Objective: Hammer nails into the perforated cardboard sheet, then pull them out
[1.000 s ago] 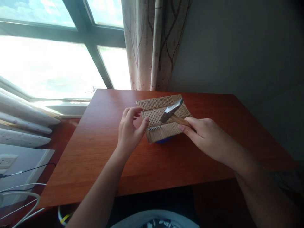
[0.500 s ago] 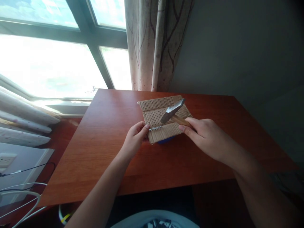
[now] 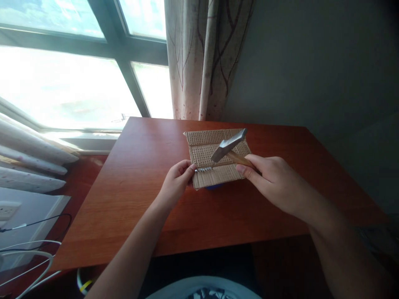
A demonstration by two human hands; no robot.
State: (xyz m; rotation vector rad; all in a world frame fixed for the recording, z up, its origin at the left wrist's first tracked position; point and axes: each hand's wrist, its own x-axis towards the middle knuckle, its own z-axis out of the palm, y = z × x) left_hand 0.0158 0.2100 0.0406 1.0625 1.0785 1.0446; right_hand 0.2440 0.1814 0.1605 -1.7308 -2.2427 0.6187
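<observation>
A creased piece of cardboard (image 3: 218, 178), its upper panels dotted with rows of small holes, lies tilted over a blue object (image 3: 214, 187) that it mostly hides. Along its lower fold runs a short row of several small shiny metal pieces (image 3: 205, 169), too small to name. My left hand (image 3: 178, 176) pinches the cardboard's left edge between thumb and fingers, beside that row. In my right hand (image 3: 264, 174) is a hammer (image 3: 229, 145), gripped by its wooden handle. The metal head hovers over the cardboard, one end near the right end of the row.
Everything rests on a reddish-brown wooden table (image 3: 131, 199). Behind it hang patterned curtains (image 3: 193, 62) beside a bright window (image 3: 62, 87). White cables (image 3: 46, 253) and a wall socket (image 3: 9, 211) are at the lower left. A pale rounded rim (image 3: 202, 282) shows at the bottom.
The cardboard has turned slightly, its upper edge shifting right and down a little. The hammer and my right hand have moved slightly right; my left hand keeps its hold.
</observation>
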